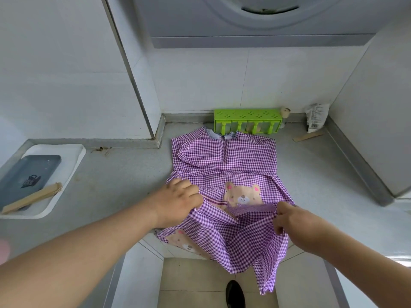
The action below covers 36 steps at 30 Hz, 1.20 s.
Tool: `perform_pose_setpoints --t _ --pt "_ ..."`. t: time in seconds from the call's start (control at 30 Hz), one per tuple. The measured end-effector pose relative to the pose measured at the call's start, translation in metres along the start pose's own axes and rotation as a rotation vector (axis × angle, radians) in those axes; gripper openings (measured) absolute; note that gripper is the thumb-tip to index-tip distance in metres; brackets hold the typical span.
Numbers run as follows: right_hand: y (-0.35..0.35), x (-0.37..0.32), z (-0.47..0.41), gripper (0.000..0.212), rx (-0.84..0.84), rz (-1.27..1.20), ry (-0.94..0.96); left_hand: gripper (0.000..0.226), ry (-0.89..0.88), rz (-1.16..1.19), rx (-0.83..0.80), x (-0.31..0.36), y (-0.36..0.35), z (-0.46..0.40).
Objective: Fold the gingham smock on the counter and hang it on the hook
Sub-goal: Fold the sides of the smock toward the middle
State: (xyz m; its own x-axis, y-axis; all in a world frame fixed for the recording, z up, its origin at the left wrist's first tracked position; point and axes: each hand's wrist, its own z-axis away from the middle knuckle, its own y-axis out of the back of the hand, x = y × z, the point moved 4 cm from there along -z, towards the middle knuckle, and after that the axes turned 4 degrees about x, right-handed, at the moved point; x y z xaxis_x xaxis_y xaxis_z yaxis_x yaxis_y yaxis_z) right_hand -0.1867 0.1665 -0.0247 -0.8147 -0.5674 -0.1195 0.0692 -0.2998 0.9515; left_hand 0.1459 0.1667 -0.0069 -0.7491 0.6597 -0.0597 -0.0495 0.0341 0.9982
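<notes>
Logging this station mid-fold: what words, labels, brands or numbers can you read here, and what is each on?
No text can be read.
Dark box on the white tray: black logo print, too blurred.
White packet in the back corner: printed lines and a barcode, too small.
Gingham smock: bear pictures only, no words.
Green rack: no lettering.

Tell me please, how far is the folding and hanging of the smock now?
Early stage. Done: the gingham smock lies spread on the counter, collar toward the wall. In hand: the left hand and the right hand each grip its lower part, which hangs over the counter edge. Left: finishing the folds and hanging it; no hook is in view.
</notes>
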Motion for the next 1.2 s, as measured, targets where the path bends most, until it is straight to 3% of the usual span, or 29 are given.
perform_pose_setpoints --t 0.13,0.37,0.47,0.53,0.6,0.67,0.77,1.0,1.1,1.2 --pt "-0.009 0.004 0.003 0.022 -0.012 0.037 0.036 0.023 0.009 -0.045 -0.187 0.003 -0.008 0.001" --pt "-0.007 0.013 0.005 0.011 0.034 0.104 -0.052 0.041 0.055 -0.088 -0.352 0.000 -0.008 0.001" --pt "0.018 0.018 0.000 0.019 0.168 -0.088 -0.185 0.034 0.365 0.211 -0.297 -0.009 -0.005 -0.002" --pt "0.032 0.031 -0.003 0.032 0.292 -0.201 -0.311 0.037 0.708 0.590 -0.141 -0.023 -0.009 0.001" --pt "0.034 0.046 -0.005 0.034 0.330 -0.312 -0.438 0.028 0.888 0.798 0.021 -0.033 -0.014 0.006" --pt "0.031 0.053 -0.006 0.034 0.335 -0.381 -0.513 0.034 0.872 0.849 0.107 -0.038 -0.014 0.009" --pt "0.030 0.051 -0.003 0.039 0.336 -0.437 -0.501 0.042 0.766 0.752 0.086 -0.039 -0.011 0.009" --pt "0.009 0.043 -0.005 0.033 0.096 -0.571 -0.509 0.024 0.491 0.503 -0.282 -0.010 -0.011 0.002" --pt "0.007 0.041 -0.002 0.021 0.015 -0.592 -0.455 0.026 0.351 0.376 -0.337 0.001 -0.014 0.001" --pt "0.005 0.042 0.000 0.021 -0.043 -0.604 -0.376 0.020 0.410 0.439 -0.428 -0.005 -0.021 0.007"
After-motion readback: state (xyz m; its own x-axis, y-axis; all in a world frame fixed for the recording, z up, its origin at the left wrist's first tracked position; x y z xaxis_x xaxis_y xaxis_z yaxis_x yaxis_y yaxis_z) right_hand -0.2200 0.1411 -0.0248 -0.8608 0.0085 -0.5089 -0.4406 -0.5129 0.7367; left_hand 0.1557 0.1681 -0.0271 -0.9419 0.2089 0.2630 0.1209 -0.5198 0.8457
